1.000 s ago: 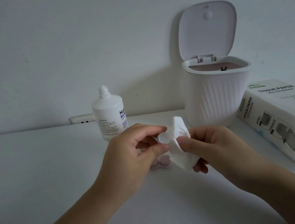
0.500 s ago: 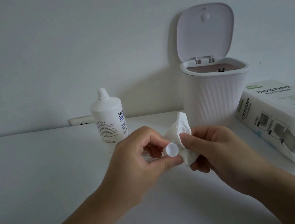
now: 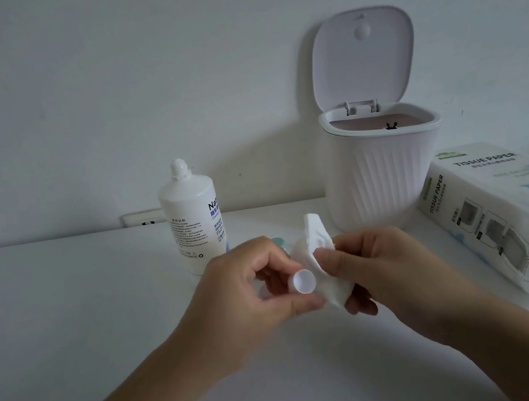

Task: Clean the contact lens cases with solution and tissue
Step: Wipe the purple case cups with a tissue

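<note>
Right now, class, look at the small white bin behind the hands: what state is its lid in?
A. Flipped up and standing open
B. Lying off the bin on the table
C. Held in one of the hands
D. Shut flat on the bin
A: the bin has its lid hinged upright at the back, leaving the top open.

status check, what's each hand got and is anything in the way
Left hand pinches small white cap, open side up. Right hand grips folded tissue beside the cap. Nothing between them; solution bottle stands behind.
</note>
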### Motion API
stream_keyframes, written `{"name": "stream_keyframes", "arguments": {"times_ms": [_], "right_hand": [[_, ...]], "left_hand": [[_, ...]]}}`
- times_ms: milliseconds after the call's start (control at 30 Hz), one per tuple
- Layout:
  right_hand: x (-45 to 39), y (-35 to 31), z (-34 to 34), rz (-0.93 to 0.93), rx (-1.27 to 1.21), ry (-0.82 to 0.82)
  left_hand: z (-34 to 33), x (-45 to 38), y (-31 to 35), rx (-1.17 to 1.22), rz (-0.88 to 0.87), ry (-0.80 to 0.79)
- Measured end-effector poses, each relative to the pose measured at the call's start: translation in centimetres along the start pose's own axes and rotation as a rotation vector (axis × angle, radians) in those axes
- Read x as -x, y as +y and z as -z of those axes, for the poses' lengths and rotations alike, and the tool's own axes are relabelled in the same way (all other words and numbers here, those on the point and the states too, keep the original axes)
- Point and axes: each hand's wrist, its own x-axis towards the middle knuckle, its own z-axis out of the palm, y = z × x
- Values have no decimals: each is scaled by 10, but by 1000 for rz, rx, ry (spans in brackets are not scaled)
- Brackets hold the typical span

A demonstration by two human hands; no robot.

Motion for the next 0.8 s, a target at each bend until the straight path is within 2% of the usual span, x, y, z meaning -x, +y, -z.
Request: {"name": "stream_keyframes", "arguments": {"times_ms": [167,300,433,600,800], "right_hand": [[-2,4,-4,129,-38,164],[-5,8,-2,335,151,379],[-9,14,14,389,318,508],[-5,15,39,357,756,446],[10,6,57,96,1265,329]], "left_hand": [[-8,0,1,8,-7,120],[-2,0,2,145,103,81],[2,-3,3,177,173,67],[4,-4,3,261,235,60],[5,-5,1,353,261,13]]}}
